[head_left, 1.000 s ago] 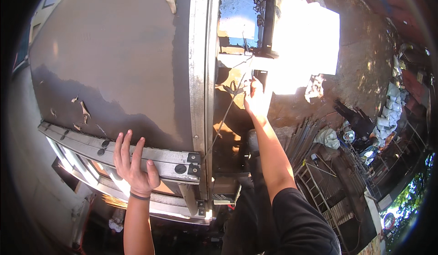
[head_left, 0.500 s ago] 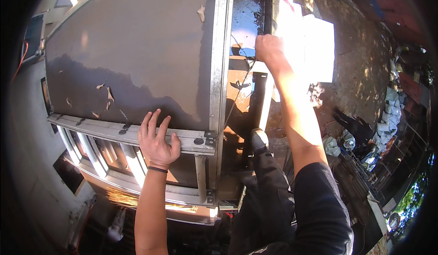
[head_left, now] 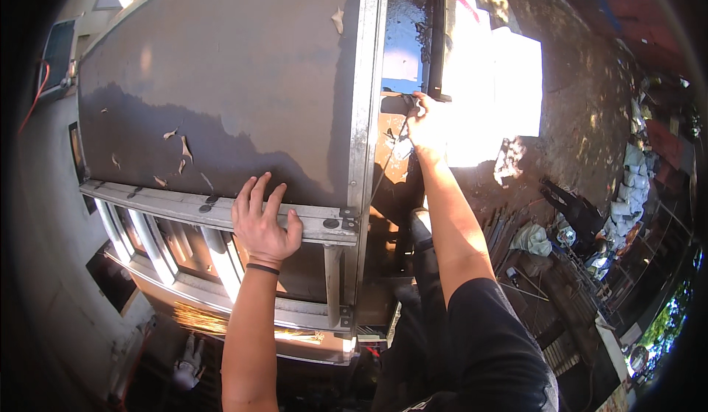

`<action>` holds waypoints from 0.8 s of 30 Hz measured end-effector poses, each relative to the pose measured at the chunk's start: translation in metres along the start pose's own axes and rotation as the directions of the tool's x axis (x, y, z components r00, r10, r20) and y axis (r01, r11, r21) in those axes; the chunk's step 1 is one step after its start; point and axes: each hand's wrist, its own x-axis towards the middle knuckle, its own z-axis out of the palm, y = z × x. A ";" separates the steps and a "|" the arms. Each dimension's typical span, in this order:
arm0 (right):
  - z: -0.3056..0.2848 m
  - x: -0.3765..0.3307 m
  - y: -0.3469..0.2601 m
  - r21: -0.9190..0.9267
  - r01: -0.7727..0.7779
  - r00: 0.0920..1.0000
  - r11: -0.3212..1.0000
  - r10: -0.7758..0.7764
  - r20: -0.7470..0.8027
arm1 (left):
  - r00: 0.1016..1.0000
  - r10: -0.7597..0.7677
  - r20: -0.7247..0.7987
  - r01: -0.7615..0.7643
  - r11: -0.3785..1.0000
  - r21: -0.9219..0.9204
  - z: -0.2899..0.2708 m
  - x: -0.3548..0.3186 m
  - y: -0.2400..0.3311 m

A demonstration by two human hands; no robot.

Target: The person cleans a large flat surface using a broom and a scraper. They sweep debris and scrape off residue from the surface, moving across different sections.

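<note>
Right hand (head_left: 423, 119) lower than before, near dark-rimmed recess (head_left: 438, 39) with bluish reflections (head_left: 403, 47)

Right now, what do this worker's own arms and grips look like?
The left grip is an ungloved human hand with a thin dark band at the wrist; its forearm shows no sleeve. The right grip is ungloved too, and a short black sleeve ends near that elbow.
</note>
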 end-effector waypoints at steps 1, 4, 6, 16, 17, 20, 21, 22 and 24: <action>-0.005 0.002 0.006 0.024 -0.165 0.986 0.986 0.165 0.008 | 1.000 0.004 0.001 -0.004 1.000 0.005 -0.001 0.000 0.000; -0.006 0.017 0.028 0.086 -0.496 0.868 0.864 0.492 0.063 | 1.000 0.011 0.012 -0.011 1.000 0.003 -0.001 0.001 0.001; 0.004 0.028 0.037 0.148 -0.576 0.818 0.804 0.566 0.106 | 1.000 0.002 0.017 -0.002 1.000 -0.005 0.000 0.003 0.004; 0.047 0.062 0.049 0.339 -0.744 0.661 0.576 0.708 0.247 | 0.999 0.010 0.045 -0.010 1.000 0.002 0.000 0.002 0.002; 0.049 0.062 0.050 0.355 -0.748 0.653 0.561 0.717 0.243 | 0.999 0.009 0.050 -0.009 1.000 0.004 -0.001 0.003 0.002; 0.050 0.061 0.053 0.401 -0.752 0.635 0.524 0.739 0.224 | 0.998 0.003 0.058 -0.004 1.000 0.008 -0.001 0.003 0.003; 0.049 0.060 0.055 0.412 -0.750 0.632 0.517 0.744 0.218 | 0.998 0.001 0.060 -0.002 1.000 0.009 -0.001 0.004 0.003; 0.048 0.061 0.056 0.424 -0.753 0.623 0.503 0.752 0.214 | 0.998 0.000 0.059 -0.001 1.000 0.010 -0.001 0.004 0.003; 0.047 0.058 0.058 0.449 -0.755 0.609 0.478 0.765 0.210 | 0.998 0.000 0.059 -0.001 1.000 0.011 -0.002 0.004 0.003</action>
